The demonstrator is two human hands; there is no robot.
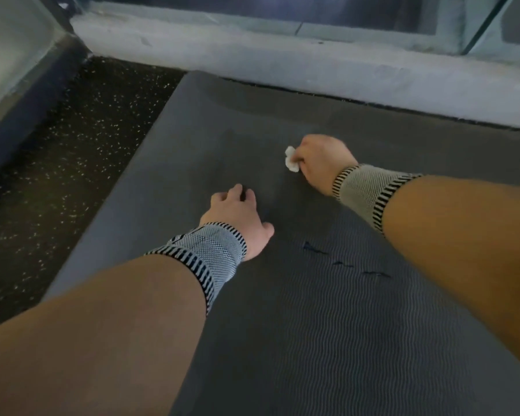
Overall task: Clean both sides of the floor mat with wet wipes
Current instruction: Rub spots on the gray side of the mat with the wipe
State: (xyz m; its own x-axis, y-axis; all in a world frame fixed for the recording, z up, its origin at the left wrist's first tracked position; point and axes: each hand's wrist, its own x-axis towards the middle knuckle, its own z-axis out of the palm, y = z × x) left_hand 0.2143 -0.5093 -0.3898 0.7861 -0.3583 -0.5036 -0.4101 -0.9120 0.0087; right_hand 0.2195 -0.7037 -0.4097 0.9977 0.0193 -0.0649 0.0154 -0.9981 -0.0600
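While the grey floor mat lies flat on the speckled floor beside a pale ledge, the right hand grips a crumpled white wet wipe against it; the left hand rests nearby, fingers relaxed.

right hand grips crumpled white wet wipe against grey ribbed floor mat. left hand rests fingers-down on mat nearby. dark speckled floor at left.
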